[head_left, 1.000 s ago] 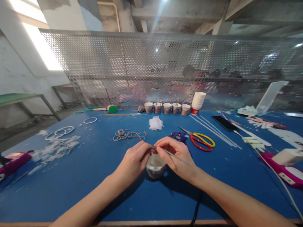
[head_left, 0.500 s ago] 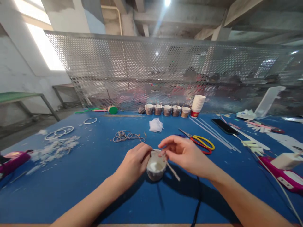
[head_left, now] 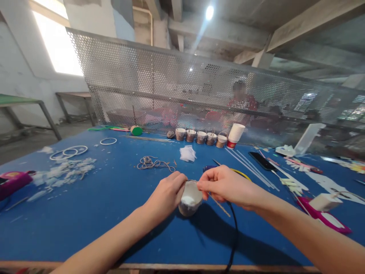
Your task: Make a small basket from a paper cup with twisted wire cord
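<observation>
Cord [head_left: 222, 208] spans left hand [head_left: 167, 193] and right hand [head_left: 224, 185] by the cup [head_left: 188, 209], each grip pinched narrow on it, seemingly to keep it taut.

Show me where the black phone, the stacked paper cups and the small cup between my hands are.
Black phone [head_left: 262, 161]: head view, middle of the screen.
Stacked paper cups [head_left: 236, 133]: head view, side of a white cup.
Small cup [head_left: 188, 209]: head view, front outer wall.
</observation>
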The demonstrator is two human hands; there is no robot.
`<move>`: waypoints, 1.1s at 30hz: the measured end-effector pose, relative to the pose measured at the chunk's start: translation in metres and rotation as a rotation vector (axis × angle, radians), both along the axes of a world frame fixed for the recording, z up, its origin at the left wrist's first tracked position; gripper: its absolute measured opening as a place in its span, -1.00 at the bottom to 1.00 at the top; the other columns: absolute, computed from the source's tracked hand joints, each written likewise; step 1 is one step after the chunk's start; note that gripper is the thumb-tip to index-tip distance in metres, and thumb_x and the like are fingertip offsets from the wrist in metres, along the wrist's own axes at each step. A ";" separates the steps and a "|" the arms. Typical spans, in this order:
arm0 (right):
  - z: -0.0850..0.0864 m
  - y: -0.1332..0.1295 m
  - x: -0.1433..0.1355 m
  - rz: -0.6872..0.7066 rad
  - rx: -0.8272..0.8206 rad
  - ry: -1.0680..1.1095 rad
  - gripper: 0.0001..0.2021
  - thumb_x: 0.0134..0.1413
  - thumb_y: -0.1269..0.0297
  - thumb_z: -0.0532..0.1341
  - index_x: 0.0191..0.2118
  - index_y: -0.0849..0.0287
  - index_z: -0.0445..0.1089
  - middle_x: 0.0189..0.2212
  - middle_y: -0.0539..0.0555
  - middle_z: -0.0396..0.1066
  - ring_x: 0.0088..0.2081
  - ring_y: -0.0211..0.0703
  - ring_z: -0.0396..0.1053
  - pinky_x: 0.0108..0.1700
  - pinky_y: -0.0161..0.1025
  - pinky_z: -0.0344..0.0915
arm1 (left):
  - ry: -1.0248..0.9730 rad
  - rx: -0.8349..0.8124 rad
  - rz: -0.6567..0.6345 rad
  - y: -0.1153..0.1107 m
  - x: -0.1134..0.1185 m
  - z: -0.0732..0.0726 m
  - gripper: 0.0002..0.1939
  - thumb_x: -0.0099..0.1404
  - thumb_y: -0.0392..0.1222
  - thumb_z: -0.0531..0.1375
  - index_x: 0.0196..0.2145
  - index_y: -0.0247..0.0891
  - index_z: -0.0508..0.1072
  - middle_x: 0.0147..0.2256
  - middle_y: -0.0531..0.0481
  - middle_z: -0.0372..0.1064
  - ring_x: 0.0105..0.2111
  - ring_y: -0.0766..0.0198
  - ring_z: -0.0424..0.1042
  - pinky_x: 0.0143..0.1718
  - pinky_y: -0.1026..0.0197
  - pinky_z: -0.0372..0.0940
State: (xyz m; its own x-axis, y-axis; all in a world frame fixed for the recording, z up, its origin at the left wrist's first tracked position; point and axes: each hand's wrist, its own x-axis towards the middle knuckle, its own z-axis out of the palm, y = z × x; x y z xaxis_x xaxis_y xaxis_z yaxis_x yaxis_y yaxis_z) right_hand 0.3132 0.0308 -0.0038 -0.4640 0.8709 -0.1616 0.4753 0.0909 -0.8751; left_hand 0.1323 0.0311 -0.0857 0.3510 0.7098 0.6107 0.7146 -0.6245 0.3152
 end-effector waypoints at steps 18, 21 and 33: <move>-0.007 -0.013 0.009 -0.048 0.011 -0.031 -0.83 0.02 0.23 0.20 -0.47 0.21 0.38 -0.62 -0.05 0.36 -0.68 -0.41 0.15 -0.64 -0.42 0.03 | 0.061 -0.118 0.030 0.003 0.000 -0.003 -0.78 0.32 -0.33 -0.04 -0.36 -0.26 0.37 -0.42 -0.02 0.34 -0.40 0.24 0.35 -0.37 0.25 0.23; -0.007 -0.020 0.018 -0.012 -0.129 -0.021 -0.85 -0.04 0.23 0.25 -0.41 0.22 0.39 -0.55 -0.02 0.41 -0.68 -0.43 0.16 -0.64 -0.44 0.06 | 0.064 -0.098 0.036 0.002 0.000 -0.002 -0.78 0.31 -0.34 -0.04 -0.38 -0.26 0.37 -0.44 -0.01 0.33 -0.41 0.25 0.34 -0.38 0.26 0.22; -0.017 -0.029 0.014 -0.013 -0.095 -0.014 -0.97 -0.02 0.37 0.18 -0.40 0.21 0.32 -0.70 -0.12 0.27 -0.71 -0.41 0.14 -0.65 -0.45 0.05 | 0.056 -0.055 0.047 0.002 0.000 -0.003 -0.78 0.31 -0.33 -0.03 -0.39 -0.26 0.38 -0.44 -0.02 0.33 -0.43 0.25 0.34 -0.40 0.26 0.22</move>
State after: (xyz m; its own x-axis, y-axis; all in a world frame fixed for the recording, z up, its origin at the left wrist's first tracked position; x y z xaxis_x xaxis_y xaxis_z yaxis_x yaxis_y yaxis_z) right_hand 0.3273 0.0020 -0.0209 -0.4495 0.8576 -0.2498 0.4883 0.0017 -0.8727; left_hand 0.1326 0.0334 -0.0887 0.3488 0.7581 0.5510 0.7602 -0.5727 0.3068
